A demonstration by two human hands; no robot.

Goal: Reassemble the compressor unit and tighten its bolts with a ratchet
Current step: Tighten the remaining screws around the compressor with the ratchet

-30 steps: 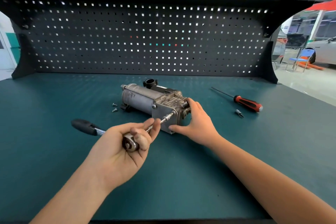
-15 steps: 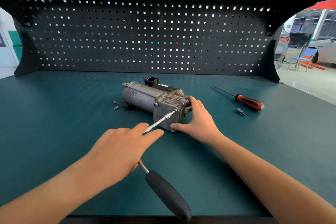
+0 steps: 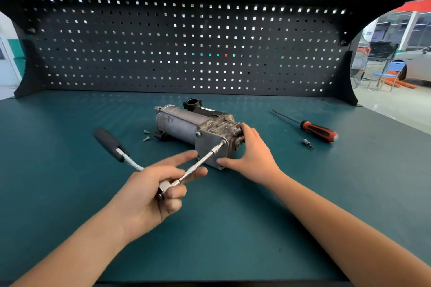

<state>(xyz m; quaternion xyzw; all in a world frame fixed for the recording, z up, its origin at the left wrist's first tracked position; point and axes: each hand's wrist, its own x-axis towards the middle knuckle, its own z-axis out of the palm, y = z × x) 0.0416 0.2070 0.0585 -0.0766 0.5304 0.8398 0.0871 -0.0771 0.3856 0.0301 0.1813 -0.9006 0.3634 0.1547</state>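
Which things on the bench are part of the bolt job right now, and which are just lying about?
In use: compressor; ratchet, its tip at the compressor's end plate; left hand gripping the ratchet; right hand holding the compressor.
Lying about: screwdriver; loose bit; two small screws beside the compressor, untouched.

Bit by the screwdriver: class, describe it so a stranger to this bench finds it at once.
On the teal bench, look right of the compressor to the red-and-black screwdriver. Just nearer than its handle lies the bit. It is a short dark metal stub, with no handle, unlike the long screwdriver.
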